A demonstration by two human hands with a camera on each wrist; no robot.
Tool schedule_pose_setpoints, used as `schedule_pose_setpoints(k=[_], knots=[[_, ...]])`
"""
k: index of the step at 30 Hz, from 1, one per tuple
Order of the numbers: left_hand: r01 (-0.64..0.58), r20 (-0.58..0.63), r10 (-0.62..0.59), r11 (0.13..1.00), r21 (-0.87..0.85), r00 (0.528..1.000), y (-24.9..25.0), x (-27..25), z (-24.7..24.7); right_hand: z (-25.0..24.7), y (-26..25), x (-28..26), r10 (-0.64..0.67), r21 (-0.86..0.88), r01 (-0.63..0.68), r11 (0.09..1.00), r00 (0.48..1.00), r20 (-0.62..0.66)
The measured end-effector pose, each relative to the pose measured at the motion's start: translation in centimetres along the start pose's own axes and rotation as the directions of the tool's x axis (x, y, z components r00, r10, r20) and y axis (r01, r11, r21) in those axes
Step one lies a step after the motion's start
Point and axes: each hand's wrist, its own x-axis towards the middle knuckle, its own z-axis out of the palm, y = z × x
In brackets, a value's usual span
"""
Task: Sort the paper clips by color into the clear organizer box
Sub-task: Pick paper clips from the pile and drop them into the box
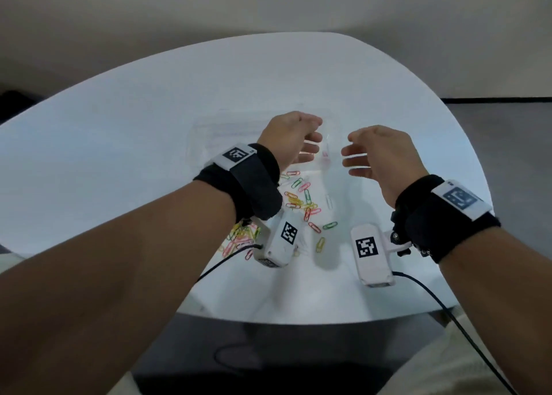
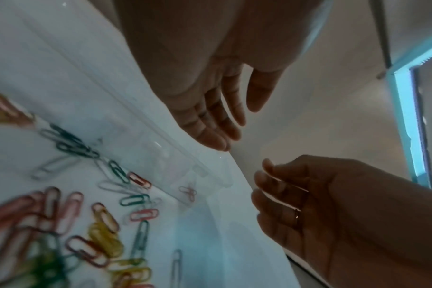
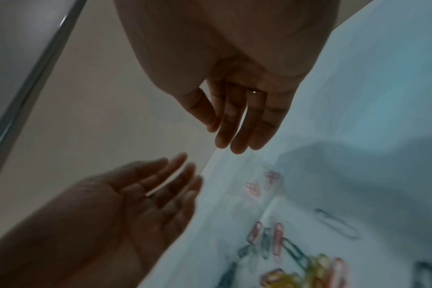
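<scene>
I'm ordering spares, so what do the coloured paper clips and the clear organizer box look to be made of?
Coloured paper clips: bent wire, probably with a glossy plastic coating, going by their solid red, green, yellow and pink colours. Clear organizer box: likely thin, hard transparent plastic; the white table shows through and its edges glint.

The head camera is looking down from above, while both wrist cameras are looking closely along palms, sharing the paper clips (image 1: 301,199).

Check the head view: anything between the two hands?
Between left hand and right hand: the clear organizer box's right end, pink paper clips inside. Neither hand holds anything.
</scene>
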Motion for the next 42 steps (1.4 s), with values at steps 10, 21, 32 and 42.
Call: schedule_pose_setpoints(k=[10, 21, 32, 42], knots=[[-0.069, 0.006, 0.083, 0.774, 0.630, 0.997, -6.8, -4.3, 0.0, 0.8, 6.9, -1.2, -0.064, -0.706, 0.153, 0.692, 0.987, 0.151], [-0.080, -0.045, 0.156, 0.706, 0.703, 0.987, -11.7, -6.5, -2.0, 1.3, 8.2, -0.5, -0.101, -0.724, 0.152, 0.673, 0.988, 0.113], [-0.174, 0.135, 0.111, 0.602, 0.779, 0.985, -13.1, -9.3, -3.7, 1.5, 6.8, -4.0, 0.024, -0.831, 0.291, 0.473, 0.939, 0.342], [-0.345, 0.332, 0.094, 0.241, 0.907, 0.938, -13.7, -9.4, -2.3, 2.5, 8.5, -5.8, 0.067, -0.878, 0.255, 0.406, 0.950, 0.306]])
